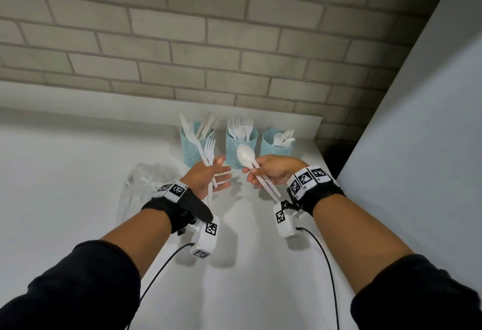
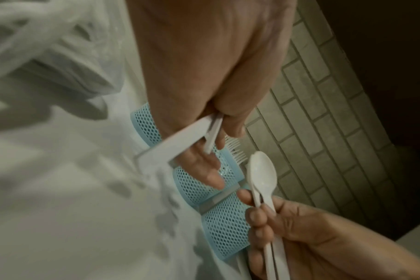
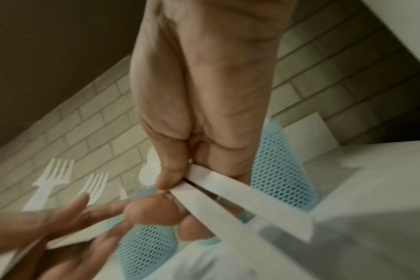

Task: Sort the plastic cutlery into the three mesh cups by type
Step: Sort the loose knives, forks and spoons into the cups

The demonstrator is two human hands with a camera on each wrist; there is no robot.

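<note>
Three blue mesh cups stand in a row at the wall: the left cup (image 1: 193, 151) with knives, the middle cup (image 1: 241, 151) with forks, the right cup (image 1: 276, 145) with spoons. My left hand (image 1: 221, 171) hovers before the left cup and pinches two white forks (image 1: 210, 148) by their handles (image 2: 180, 140) under the thumb, with the other fingers stretched out. My right hand (image 1: 251, 173) hovers before the middle cup and grips two stacked white spoons (image 1: 246, 156), bowls up. Their handles (image 3: 240, 199) stick out toward my wrist.
A crumpled clear plastic bag (image 1: 146, 186) lies on the white counter (image 1: 65, 186) left of my left hand. A brick wall (image 1: 234, 42) rises right behind the cups, and a tall white panel (image 1: 417, 134) bounds the right side.
</note>
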